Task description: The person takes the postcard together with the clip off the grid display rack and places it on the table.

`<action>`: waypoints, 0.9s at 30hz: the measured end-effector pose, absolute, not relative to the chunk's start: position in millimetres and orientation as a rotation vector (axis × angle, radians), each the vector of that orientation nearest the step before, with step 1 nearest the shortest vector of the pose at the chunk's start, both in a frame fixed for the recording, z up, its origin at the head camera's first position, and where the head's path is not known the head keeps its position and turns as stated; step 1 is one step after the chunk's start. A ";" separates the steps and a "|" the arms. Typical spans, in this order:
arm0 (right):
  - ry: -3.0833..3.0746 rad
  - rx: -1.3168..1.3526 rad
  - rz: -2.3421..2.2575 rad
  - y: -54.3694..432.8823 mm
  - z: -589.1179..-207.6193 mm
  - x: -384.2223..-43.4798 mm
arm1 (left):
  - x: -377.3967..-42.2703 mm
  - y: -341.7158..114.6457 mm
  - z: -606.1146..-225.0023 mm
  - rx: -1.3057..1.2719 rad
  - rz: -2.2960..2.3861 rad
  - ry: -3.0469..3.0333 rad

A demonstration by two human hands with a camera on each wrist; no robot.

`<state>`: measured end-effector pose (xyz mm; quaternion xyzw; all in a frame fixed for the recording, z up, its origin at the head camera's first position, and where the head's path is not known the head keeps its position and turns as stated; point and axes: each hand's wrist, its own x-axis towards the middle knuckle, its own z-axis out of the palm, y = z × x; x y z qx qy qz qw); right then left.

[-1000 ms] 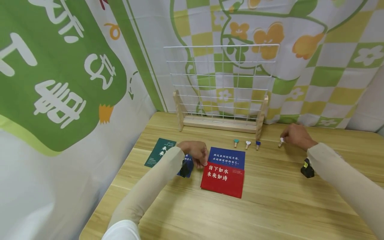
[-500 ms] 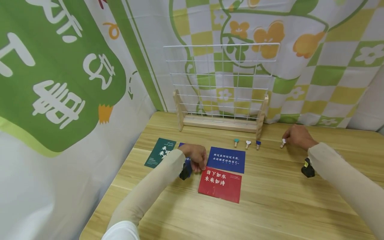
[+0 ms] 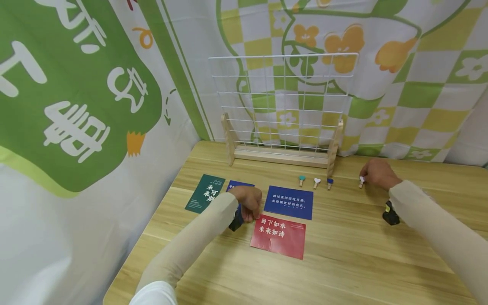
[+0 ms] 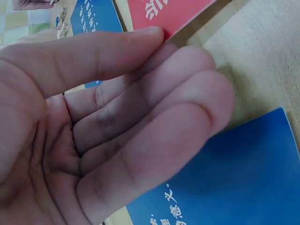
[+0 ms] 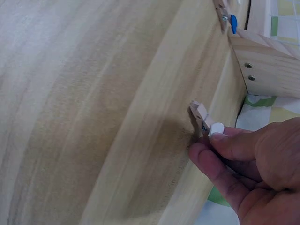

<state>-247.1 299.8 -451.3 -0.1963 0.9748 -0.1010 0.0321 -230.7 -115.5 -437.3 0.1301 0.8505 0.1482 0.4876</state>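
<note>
My left hand (image 3: 248,202) pinches the upper left corner of a red card (image 3: 280,242) with white lettering, which lies just in front of a blue card (image 3: 289,203). In the left wrist view, the thumb tip meets the red card's corner (image 4: 164,14) and the fingers curl beneath. Under that hand and wrist, a second blue card (image 4: 225,183) is partly hidden. At the right, my right hand (image 3: 380,173) pinches a small wooden clothespin (image 5: 201,115) with a white heart, between thumb and fingers, close over the table.
Behind the cards stands a white wire grid rack (image 3: 284,95) on a wooden base (image 3: 282,157). Clothespins with a teal heart (image 3: 302,180), a white heart (image 3: 317,183) and a blue heart (image 3: 330,183) lie before it. A dark green card (image 3: 203,192) lies at the left.
The red card has slid towards me and slightly left, uncovering the blue card's lower part. The clothespin in my right hand has shifted slightly right.
</note>
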 end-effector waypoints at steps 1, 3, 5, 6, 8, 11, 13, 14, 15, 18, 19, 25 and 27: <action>3.013 -0.612 -0.315 299.6 -452.2 -246.8 | -230.5 -115.0 -437.6 0.307 0.357 2.079; 3.032 -0.616 -0.323 299.6 -454.6 -245.9 | -230.4 -114.1 -438.0 0.287 0.352 2.093; 3.049 -0.613 -0.331 299.9 -457.2 -245.2 | -230.5 -113.0 -438.2 0.268 0.345 2.105; 3.055 -0.607 -0.341 299.9 -458.1 -244.8 | -230.5 -112.4 -438.1 0.261 0.339 2.109; 3.066 -0.600 -0.345 300.0 -459.6 -244.4 | -230.3 -111.3 -437.6 0.247 0.328 2.116; 3.081 -0.596 -0.351 299.9 -460.7 -244.1 | -229.7 -109.8 -436.4 0.226 0.319 2.126; 3.087 -0.595 -0.348 299.1 -460.8 -243.3 | -229.4 -109.0 -436.1 0.212 0.316 2.133; 3.090 -0.593 -0.349 298.6 -461.0 -242.8 | -229.3 -108.6 -436.1 0.206 0.314 2.138; 3.093 -0.592 -0.354 298.2 -461.3 -242.4 | -229.4 -108.4 -436.4 0.200 0.311 2.144; 3.112 -0.595 -0.359 296.6 -461.6 -240.8 | -229.4 -108.1 -437.1 0.199 0.293 2.160; 3.117 -0.595 -0.365 296.2 -461.4 -240.1 | -229.4 -108.0 -437.0 0.200 0.288 2.163; 3.150 -0.603 -0.384 295.9 -464.3 -238.6 | -228.6 -108.0 -436.4 0.196 0.298 2.156; 3.152 -0.610 -0.390 296.0 -466.0 -238.5 | -228.2 -107.7 -436.8 0.182 0.305 2.152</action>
